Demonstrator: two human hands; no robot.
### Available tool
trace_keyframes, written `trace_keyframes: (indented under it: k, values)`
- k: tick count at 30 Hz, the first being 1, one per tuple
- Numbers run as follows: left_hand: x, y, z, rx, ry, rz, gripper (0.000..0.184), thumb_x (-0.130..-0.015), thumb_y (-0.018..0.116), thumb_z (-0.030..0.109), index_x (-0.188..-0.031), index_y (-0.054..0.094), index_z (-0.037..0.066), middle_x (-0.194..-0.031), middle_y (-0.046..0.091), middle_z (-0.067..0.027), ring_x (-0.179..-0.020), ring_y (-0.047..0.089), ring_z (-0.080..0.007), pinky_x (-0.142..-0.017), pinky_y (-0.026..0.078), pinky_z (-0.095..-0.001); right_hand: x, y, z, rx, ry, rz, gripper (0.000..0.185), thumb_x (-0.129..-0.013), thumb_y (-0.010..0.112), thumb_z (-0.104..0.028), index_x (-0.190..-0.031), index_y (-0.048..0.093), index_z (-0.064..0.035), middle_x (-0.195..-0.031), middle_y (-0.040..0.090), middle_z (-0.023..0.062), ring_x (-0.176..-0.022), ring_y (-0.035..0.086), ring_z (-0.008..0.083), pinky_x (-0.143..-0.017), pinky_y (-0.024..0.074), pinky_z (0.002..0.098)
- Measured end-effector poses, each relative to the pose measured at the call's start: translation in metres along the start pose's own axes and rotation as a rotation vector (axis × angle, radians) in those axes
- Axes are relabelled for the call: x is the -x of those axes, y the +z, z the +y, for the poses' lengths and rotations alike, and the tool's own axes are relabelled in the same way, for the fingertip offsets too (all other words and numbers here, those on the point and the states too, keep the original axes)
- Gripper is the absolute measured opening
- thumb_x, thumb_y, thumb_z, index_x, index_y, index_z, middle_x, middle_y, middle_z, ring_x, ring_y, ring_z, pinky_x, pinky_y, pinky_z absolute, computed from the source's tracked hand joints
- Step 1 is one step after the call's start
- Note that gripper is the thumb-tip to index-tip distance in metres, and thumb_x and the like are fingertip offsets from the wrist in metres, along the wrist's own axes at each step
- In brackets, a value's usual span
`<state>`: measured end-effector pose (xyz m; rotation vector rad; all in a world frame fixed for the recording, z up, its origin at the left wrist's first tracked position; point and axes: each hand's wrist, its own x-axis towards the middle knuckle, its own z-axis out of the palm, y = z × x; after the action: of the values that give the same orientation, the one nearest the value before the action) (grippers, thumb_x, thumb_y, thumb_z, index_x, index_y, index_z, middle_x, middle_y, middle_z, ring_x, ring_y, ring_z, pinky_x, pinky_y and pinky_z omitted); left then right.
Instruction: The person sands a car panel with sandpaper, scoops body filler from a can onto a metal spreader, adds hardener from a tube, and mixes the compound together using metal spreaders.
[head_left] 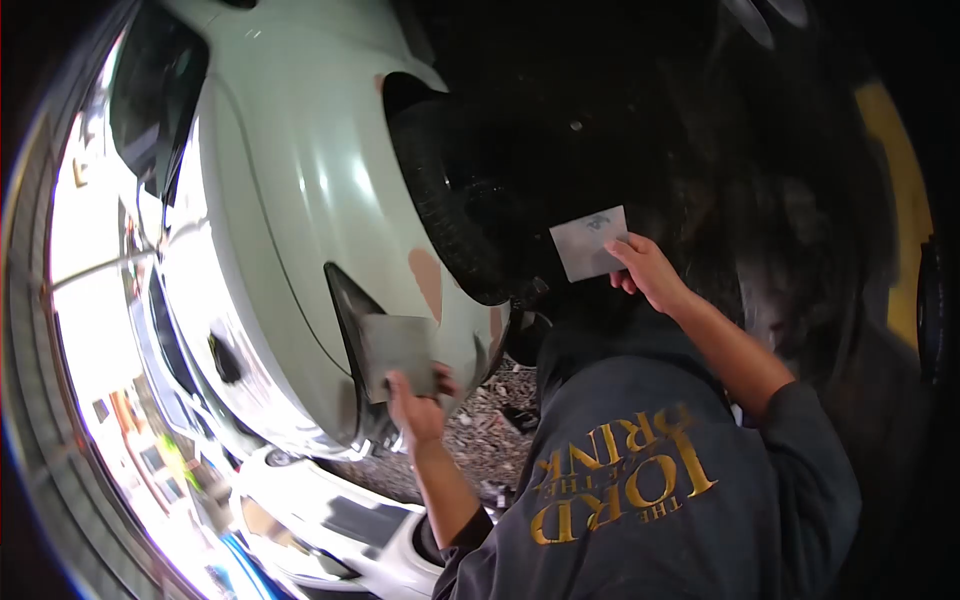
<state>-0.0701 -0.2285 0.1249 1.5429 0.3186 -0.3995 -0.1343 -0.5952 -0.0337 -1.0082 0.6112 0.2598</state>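
My left hand (pixel 418 408) is closed on a grey rectangular sheet (pixel 395 345), possibly sandpaper, thumb on its near face. This sheet is in front of the dark triangular lamp (pixel 343 300) of a pale car (pixel 300 170); whether it touches the car I cannot tell. Further right, my right hand (pixel 648 270) pinches a lighter grey sheet (pixel 585 250) by its edge, over dark surroundings. A small dark mark shows near that sheet's top. Brownish patches (pixel 426 280) mark the car's body beside the wheel arch.
The car's dark tyre (pixel 440 190) fills the arch left of my right hand. Gravel (pixel 485 420) covers the ground below the car. Another white car (pixel 330 520) stands at lower left, near a bright opening. Something yellow (pixel 895 190) is at far right.
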Motion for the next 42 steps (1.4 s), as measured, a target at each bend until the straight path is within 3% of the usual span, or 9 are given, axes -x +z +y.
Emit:
trace_keyframes:
  k: [6,9,14,17,21,22,33,36,42]
  values:
    - [-0.156,-0.049,0.115,-0.269,0.562,0.065,0.036,-0.104,0.048,0.037,-0.123,0.05,0.007,-0.109,0.06,-0.0051,-0.081,0.059,-0.0126,-0.06,0.042,-0.025,0.005,0.055,0.038,-0.324,-0.016,0.035,0.021,-0.091,0.067,-0.021,-0.101,0.062,-0.0037,-0.08,0.066,0.0074,-0.062,0.062,0.0113,-0.056,0.0503,0.0243]
    - [-0.236,-0.042,0.155,-0.301,0.61,0.02,0.039,-0.106,0.04,0.043,-0.116,0.053,0.007,-0.1,0.058,-0.0009,-0.083,0.055,-0.0096,-0.069,0.038,-0.0251,-0.006,0.097,0.066,-0.562,0.052,-0.008,0.019,-0.088,0.069,-0.02,-0.098,0.063,-0.0037,-0.08,0.067,0.0074,-0.062,0.063,0.0116,-0.057,0.0508,0.0253]
    - [-0.314,0.011,0.155,-0.53,0.881,0.081,0.046,-0.106,0.036,0.047,-0.109,0.054,0.005,-0.091,0.056,-0.0021,-0.073,0.048,-0.0119,-0.064,0.035,-0.0262,-0.055,0.161,0.125,-0.633,0.018,0.088,0.024,-0.091,0.064,-0.026,-0.084,0.063,-0.0032,-0.072,0.062,0.0053,-0.054,0.053,0.0098,-0.049,0.0421,0.0267]
    - [-0.337,0.015,0.15,-0.645,0.879,0.047,0.053,-0.104,0.032,0.053,-0.102,0.056,0.005,-0.083,0.052,-0.0011,-0.067,0.045,-0.0102,-0.058,0.033,-0.022,-0.087,0.191,0.156,-0.519,-0.031,0.121,0.032,-0.093,0.062,-0.031,-0.084,0.062,-0.0007,-0.071,0.061,0.0066,-0.052,0.051,0.0115,-0.048,0.0401,0.0301]
    - [-0.347,0.018,0.142,-0.629,0.934,-0.063,0.061,-0.102,0.027,0.06,-0.094,0.054,0.006,-0.079,0.048,-0.0006,-0.063,0.041,-0.0088,-0.055,0.029,-0.0177,-0.099,0.204,0.131,-0.385,0.162,0.187,0.048,-0.095,0.058,-0.04,-0.077,0.057,0.005,-0.065,0.06,0.0114,-0.056,0.056,0.0151,-0.053,0.045,0.033]
    - [-0.341,0.026,0.14,-0.718,1.006,-0.062,0.062,-0.102,0.026,0.062,-0.092,0.054,0.007,-0.079,0.048,-0.0008,-0.062,0.04,-0.0089,-0.054,0.029,-0.0175,-0.113,0.216,0.143,-0.467,0.119,0.179,0.049,-0.095,0.059,-0.042,-0.068,0.058,-0.0015,-0.058,0.054,0.0041,-0.054,0.049,0.0107,-0.051,0.0398,0.0299]
    - [-0.333,0.03,0.144,-0.874,1.062,-0.047,0.067,-0.101,0.027,0.064,-0.088,0.054,0.004,-0.078,0.048,-0.0023,-0.059,0.036,-0.0105,-0.056,0.029,-0.0209,-0.158,0.256,0.164,-0.433,0.01,0.208,0.051,-0.095,0.056,-0.032,-0.059,0.051,0.003,-0.05,0.052,0.0096,-0.042,0.048,0.0171,-0.044,0.0408,0.036]
    - [-0.336,0.029,0.144,-0.884,1.096,-0.077,0.066,-0.102,0.026,0.063,-0.088,0.054,0.004,-0.08,0.049,-0.0021,-0.059,0.036,-0.0105,-0.057,0.029,-0.0213,-0.144,0.239,0.152,-0.284,0.081,0.09,0.047,-0.092,0.052,-0.031,-0.07,0.058,0.0099,-0.073,0.063,0.029,-0.069,0.065,0.0388,-0.066,0.0491,0.0481]
    - [-0.34,0.027,0.144,-0.883,1.073,-0.042,0.065,-0.102,0.028,0.061,-0.09,0.054,0.003,-0.083,0.051,-0.0027,-0.06,0.036,-0.0109,-0.058,0.03,-0.0215,-0.137,0.241,0.161,-0.257,0.012,0.084,0.046,-0.093,0.05,-0.03,-0.073,0.06,0.0111,-0.077,0.064,0.0299,-0.072,0.066,0.0409,-0.069,0.0505,0.0475]
